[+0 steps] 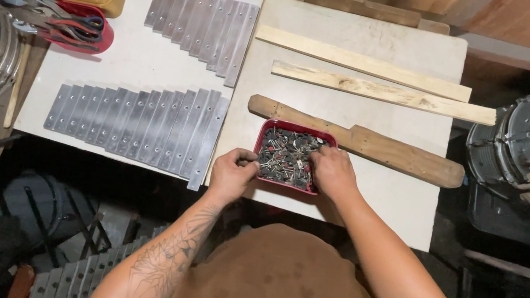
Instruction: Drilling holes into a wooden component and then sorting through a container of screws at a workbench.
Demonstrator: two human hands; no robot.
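Head view shows me both hands working in a small red tray (264, 135) heaped with dark little screws and fasteners (286, 158), which sits on the pale desk (385, 196) close to its near edge, just in front of a thick wooden handle-shaped piece (378, 147).

My left hand (231, 173) is at the tray's left rim, fingers curled in a pinch; it looks closed on something small at the rim, though I cannot make out what. My right hand (332, 172) lies over the tray's right side, fingers bent down into the heap; whether that grip holds a piece or only rakes through I cannot tell.

To do this picking well, I judge it best to steady the tray with the left hand, spread the pile thin with the right fingertips, and lift one piece at a time so nothing spills over the desk's near edge.

Both forearms come in from the near edge and converge on the tray, wrists low, elbows out, the left forearm tattooed. Two fans of grey metal bars (141, 124) lie toward the desk's left side, and two pale wooden slats (375, 78) toward its far edge.
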